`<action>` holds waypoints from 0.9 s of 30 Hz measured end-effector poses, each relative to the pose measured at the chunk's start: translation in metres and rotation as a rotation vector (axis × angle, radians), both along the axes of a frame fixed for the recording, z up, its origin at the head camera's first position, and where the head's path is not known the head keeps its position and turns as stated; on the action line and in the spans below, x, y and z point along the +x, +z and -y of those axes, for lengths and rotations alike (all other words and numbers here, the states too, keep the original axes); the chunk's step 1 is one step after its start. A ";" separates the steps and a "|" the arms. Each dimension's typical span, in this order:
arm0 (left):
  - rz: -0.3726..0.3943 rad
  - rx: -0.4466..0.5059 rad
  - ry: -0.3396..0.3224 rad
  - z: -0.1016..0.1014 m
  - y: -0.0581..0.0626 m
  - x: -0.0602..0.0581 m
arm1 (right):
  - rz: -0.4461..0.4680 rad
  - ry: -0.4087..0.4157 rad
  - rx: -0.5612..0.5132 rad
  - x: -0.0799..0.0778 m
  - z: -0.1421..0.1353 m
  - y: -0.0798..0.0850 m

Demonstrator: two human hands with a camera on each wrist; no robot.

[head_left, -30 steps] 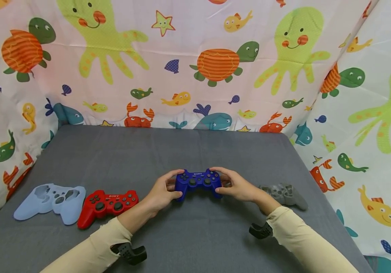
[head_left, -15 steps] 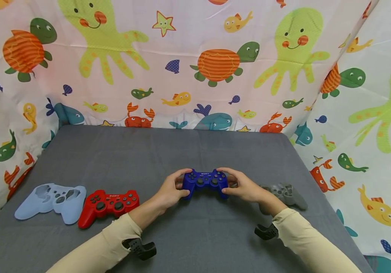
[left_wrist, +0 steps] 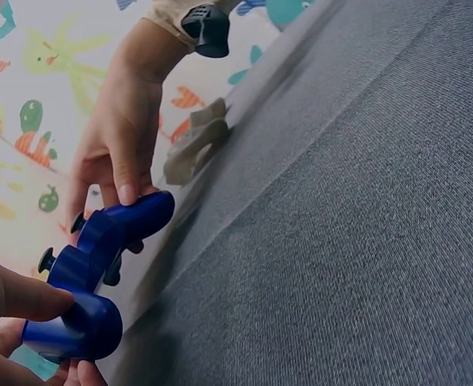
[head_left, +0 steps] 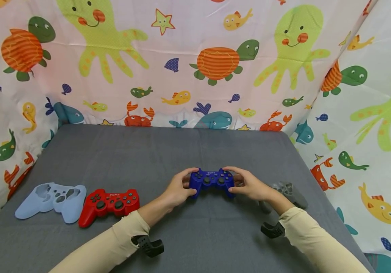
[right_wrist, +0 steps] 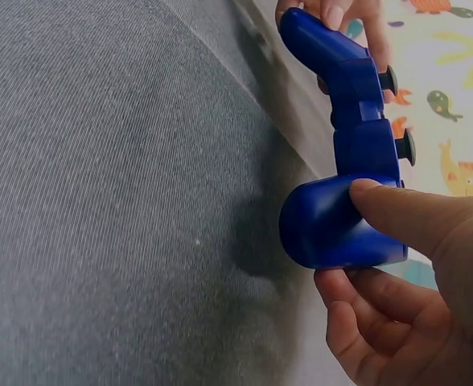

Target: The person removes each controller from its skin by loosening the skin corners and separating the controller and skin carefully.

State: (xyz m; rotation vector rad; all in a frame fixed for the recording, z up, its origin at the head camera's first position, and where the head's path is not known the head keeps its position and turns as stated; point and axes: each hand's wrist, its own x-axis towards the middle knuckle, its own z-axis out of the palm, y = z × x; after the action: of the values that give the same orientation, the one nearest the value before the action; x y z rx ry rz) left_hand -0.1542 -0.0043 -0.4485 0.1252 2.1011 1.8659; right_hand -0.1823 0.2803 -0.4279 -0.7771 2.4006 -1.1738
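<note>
Both hands hold a blue game controller [head_left: 211, 179] by its two ends, above the grey table. My left hand [head_left: 179, 188] grips its left end, thumb on the near side and fingers curled behind. At the other end my right hand [head_left: 249, 185] grips it the same way. In the left wrist view the blue controller [left_wrist: 92, 265] appears edge-on with its thumbsticks facing away from the cloth. The right wrist view shows a thumb pressed on the controller's handle [right_wrist: 333, 225] and fingers beneath it, with a gap between it and the table.
To the left, a red controller [head_left: 110, 205] lies beside a light blue silicone controller cover [head_left: 53, 200]. A grey camouflage-patterned controller or cover [head_left: 292, 194] lies on the right, partly behind the right forearm. Sea-animal curtains [head_left: 168, 57] enclose the grey table [head_left: 168, 151] at the back and sides.
Both hands have moved to the right together, carrying the blue controller. The right forearm now covers more of the grey item. The red controller and light blue cover have stayed put.
</note>
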 end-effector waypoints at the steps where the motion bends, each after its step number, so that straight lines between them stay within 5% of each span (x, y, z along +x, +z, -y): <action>1: -0.003 0.001 -0.004 -0.001 0.000 0.000 | 0.004 0.000 -0.001 0.000 -0.001 0.000; 27: -0.015 0.023 -0.033 -0.025 0.002 0.008 | 0.000 -0.007 0.011 0.010 -0.026 0.006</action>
State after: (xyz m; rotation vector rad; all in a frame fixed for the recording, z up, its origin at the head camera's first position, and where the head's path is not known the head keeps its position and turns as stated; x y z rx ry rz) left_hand -0.1466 0.0206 -0.4467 0.1788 2.0754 1.8768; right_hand -0.1727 0.3067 -0.4221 -0.7659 2.4097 -1.1624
